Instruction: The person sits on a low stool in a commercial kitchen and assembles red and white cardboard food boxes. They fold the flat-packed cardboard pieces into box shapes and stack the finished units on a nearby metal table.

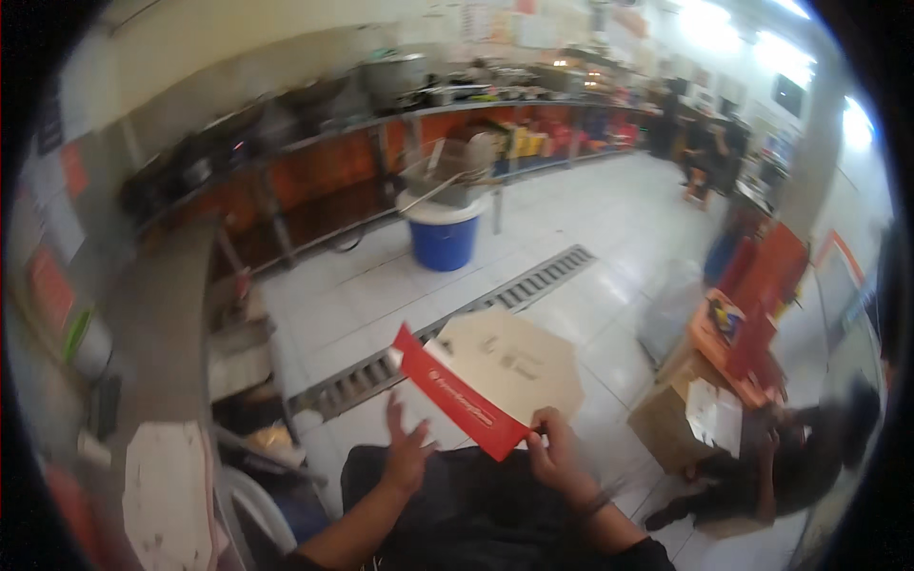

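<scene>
In front of my lap is a flat cardboard box blank [514, 354] with a plain tan inner side and a red printed panel [457, 395] folded up along its near edge. My right hand [555, 449] pinches the blank's near right corner, thumb and fingers closed on the red panel. Close to the panel's left end, my left hand [407, 451] is open with its fingers apart, and a gap shows between it and the cardboard. A small pale flap stands at that left end.
Pale cardboard blanks [169, 495] lie at the lower left beside a grey counter [162, 314]. A blue bucket [444, 240] with a wire basket [455, 174] on top stands ahead, past a floor drain [357, 385]. At right, a person in dark clothes [809, 457] bends beside a cardboard carton [666, 423].
</scene>
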Demonstrator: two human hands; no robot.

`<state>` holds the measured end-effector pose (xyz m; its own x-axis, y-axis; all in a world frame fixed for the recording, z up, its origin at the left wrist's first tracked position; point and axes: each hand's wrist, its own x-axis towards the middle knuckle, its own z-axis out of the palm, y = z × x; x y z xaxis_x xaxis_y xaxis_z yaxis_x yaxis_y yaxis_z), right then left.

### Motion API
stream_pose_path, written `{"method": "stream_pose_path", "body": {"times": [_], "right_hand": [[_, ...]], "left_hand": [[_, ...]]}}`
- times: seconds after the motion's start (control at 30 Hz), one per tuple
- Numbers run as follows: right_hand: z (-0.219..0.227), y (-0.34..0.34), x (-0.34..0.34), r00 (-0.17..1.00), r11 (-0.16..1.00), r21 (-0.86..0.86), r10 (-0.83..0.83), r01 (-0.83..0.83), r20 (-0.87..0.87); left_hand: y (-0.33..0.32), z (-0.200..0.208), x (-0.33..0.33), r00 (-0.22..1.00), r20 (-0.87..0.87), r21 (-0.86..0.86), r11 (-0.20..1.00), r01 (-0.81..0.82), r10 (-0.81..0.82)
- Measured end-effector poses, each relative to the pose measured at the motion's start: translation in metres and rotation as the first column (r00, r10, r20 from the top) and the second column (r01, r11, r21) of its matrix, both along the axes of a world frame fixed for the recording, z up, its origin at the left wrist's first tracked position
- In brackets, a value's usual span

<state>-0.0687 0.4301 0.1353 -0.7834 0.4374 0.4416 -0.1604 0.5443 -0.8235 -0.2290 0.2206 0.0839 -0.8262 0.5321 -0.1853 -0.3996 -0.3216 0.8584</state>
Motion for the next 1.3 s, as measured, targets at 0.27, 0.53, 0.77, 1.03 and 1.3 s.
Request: {"method": "stream_pose_path", "body": {"times": [0.27,0.53,0.77,1.03,1.3], "right_hand": [[0.000,0.005,0.002,0.957,0.924,0.261,0.291,-0.278,-0.010],[-0.005,-0.013,0.004,0.992,0.993,0.114,0.001,-0.016,0.128],[0.045,-0.022,-0.050,0.999,0.992,0.121,0.049,-0.047,-0.016],[0.033,-0.012,-0.065,0.962,0.895,-0.421,0.229,-0.147,0.150],[0.039,-0.044,-0.023,0.887,0.783,-0.447,0.460,-0.432,-0.052]], "left_hand": [[-0.011,0.013,-0.017,0.988,-0.154,0.378,0.921,0.090,-0.034],[-0.021,0.039,-0.010,0.793,-0.601,0.061,0.984,0.166,-0.096],[-0.004,0.057,0.022,0.519,-0.798,-0.085,0.909,0.407,-0.307],[-0.018,0.068,0.011,0.406,-0.766,-0.388,0.861,0.328,-0.499],[-0.017,0.066,0.000,0.414,-0.887,-0.347,0.888,-0.301,-0.206]]}}
